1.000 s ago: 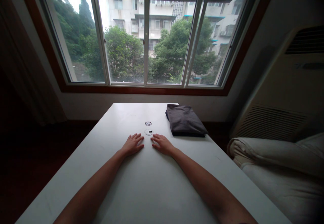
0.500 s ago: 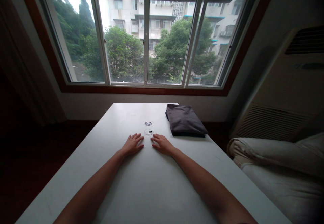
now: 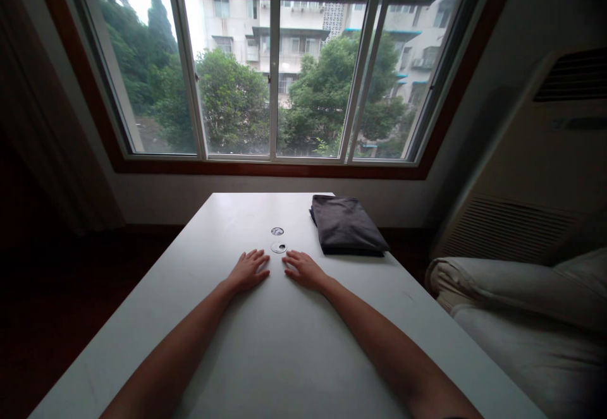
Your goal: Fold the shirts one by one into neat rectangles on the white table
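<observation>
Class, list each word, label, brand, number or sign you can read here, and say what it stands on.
None can be read.
Round insets in the white table: no legible lettering.
Floor-standing unit: its small panel is too dim to read.
Folded dark cloth: no text visible.
</observation>
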Tool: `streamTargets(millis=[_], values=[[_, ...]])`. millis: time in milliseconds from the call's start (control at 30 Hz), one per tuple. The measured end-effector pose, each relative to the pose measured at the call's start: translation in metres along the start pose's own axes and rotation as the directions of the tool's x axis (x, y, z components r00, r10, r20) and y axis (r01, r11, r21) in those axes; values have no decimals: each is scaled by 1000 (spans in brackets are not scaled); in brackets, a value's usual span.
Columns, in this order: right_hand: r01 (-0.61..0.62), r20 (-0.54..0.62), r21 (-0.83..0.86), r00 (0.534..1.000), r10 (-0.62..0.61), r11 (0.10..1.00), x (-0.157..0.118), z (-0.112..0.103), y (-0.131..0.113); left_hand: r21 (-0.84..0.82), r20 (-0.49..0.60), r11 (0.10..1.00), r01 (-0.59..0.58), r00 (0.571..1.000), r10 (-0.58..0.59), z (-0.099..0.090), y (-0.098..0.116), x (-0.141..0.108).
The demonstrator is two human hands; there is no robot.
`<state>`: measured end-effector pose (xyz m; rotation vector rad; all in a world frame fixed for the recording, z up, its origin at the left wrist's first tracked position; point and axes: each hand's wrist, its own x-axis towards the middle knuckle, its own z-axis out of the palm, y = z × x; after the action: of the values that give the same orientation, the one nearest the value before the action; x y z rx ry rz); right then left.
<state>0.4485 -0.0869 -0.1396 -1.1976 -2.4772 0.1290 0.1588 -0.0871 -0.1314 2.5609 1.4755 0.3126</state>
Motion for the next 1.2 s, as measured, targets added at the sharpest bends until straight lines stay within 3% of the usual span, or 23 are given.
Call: streamTargets(millis=[1200], values=[[-3, 12, -5, 1000, 3, 1000, 0, 4, 4, 10, -6, 1000, -13, 1000, 13, 3, -2, 0]])
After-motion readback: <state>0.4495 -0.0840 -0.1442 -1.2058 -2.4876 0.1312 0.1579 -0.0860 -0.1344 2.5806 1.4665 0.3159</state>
